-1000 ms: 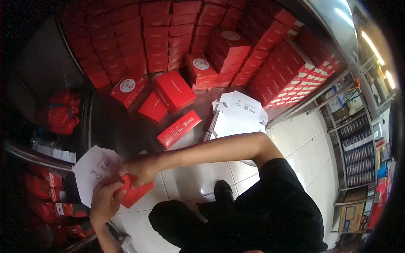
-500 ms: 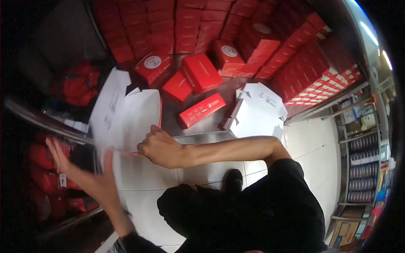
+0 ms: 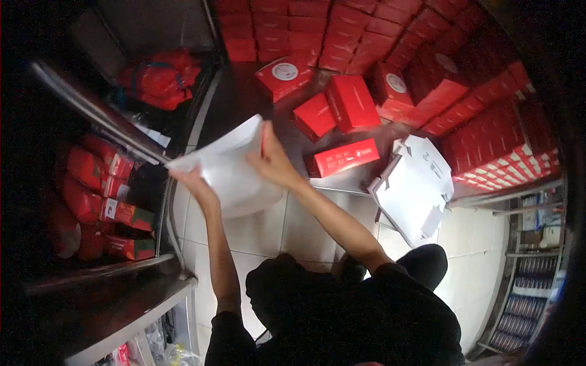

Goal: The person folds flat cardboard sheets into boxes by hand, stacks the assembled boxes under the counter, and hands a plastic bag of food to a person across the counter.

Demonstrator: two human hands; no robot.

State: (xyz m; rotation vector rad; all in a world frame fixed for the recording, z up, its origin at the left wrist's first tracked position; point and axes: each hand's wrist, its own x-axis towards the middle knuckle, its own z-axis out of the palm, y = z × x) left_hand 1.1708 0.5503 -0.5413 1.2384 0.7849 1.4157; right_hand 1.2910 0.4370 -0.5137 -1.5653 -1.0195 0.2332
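Between my hands is a partly folded cardboard box (image 3: pixel 235 168), white inside, with a bit of red showing at its right edge. It is tilted and smeared by motion above the floor. My left hand (image 3: pixel 198 188) is closed on its lower left edge. At the right wall my right hand (image 3: pixel 274 160) grips the box, fingers wrapped round that side. Right of it, a red box (image 3: pixel 345 157) with white print lies at the front edge of the metal table. Flat white box blanks (image 3: pixel 415 183) lie farther right, jutting over the edge.
More red boxes (image 3: pixel 353 105) stand on the table (image 3: pixel 235 100), before tall stacks of red boxes (image 3: pixel 348 33). A metal rail (image 3: pixel 101 113) runs along the left, above shelved red packages (image 3: pixel 91 189). A rack (image 3: pixel 525 299) stands at the right over the tiled floor.
My left hand has come from the open air onto the box's left edge. The box has tilted, and my right hand has shifted to its right wall. The camera view has turned.
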